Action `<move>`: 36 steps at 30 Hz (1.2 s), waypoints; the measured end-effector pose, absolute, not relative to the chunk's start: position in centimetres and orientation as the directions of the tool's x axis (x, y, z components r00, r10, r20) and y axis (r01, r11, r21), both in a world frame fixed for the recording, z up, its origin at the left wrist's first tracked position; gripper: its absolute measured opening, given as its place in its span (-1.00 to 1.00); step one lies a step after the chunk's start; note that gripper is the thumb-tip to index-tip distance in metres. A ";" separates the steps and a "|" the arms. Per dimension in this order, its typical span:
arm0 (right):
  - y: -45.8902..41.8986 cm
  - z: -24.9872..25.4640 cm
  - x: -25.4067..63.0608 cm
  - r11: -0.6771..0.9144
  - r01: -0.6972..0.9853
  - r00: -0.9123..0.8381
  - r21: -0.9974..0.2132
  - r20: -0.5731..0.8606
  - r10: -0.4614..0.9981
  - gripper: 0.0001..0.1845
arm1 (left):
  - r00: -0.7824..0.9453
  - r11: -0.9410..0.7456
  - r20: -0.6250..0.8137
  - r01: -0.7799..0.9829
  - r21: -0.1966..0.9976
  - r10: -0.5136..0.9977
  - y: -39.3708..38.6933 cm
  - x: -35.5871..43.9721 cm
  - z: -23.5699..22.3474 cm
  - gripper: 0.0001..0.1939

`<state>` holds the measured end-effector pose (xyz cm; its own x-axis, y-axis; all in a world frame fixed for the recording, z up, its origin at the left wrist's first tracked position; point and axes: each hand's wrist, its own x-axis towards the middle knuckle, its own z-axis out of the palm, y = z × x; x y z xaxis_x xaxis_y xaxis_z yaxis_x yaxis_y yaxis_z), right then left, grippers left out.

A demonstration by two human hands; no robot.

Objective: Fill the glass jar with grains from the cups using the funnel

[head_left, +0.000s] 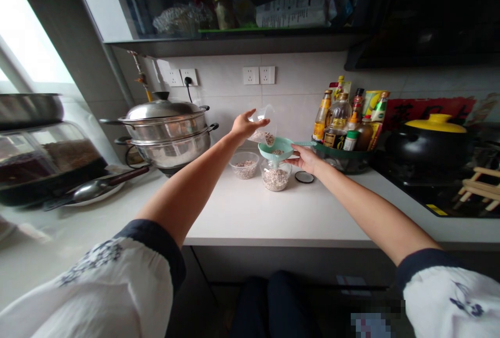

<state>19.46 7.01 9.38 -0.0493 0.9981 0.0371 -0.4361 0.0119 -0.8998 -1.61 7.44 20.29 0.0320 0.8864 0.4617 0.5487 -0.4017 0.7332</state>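
I see a clear plastic cup (264, 125) of pale grain tipped toward 5 o'clock, a teal funnel (276, 149) seated upright on a grain-filled glass jar (275, 175), directly below at 6 o'clock

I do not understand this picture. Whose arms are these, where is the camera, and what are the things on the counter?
There is no machine here: a person wears a camera on the head, looking forward and down at their own arms. The left hand tilts a clear cup of grains over a green funnel. The funnel sits on a glass jar, partly filled with grains. The right hand steadies the funnel at its handle. On the white counter are also a second clear container with grains, a round lid, a steel steamer pot and a tray of sauce bottles.
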 end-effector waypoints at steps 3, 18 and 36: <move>7.0 9.4 19.4 0.018 -0.440 -0.045 -0.898 0.043 0.998 -0.94 | 0.037 -0.407 0.464 0.546 0.732 0.885 7.4 -1.6 20.3 -0.11; 6.9 10.0 19.3 0.011 -0.422 -0.009 -0.907 0.016 1.000 -0.94 | 0.035 -0.430 0.486 0.528 0.733 0.873 7.7 -1.5 20.3 -0.13; 6.6 10.0 19.5 -0.029 -0.427 -0.053 -0.904 -0.007 0.999 -0.94 | 0.035 -0.422 0.479 0.534 0.733 0.877 7.7 -1.4 20.2 -0.14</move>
<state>19.45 6.64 9.95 -0.0529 0.9986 -0.0073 -0.4269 -0.0292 -0.9038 -1.44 7.71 20.15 0.0353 0.8771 0.4791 0.5336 -0.4219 0.7330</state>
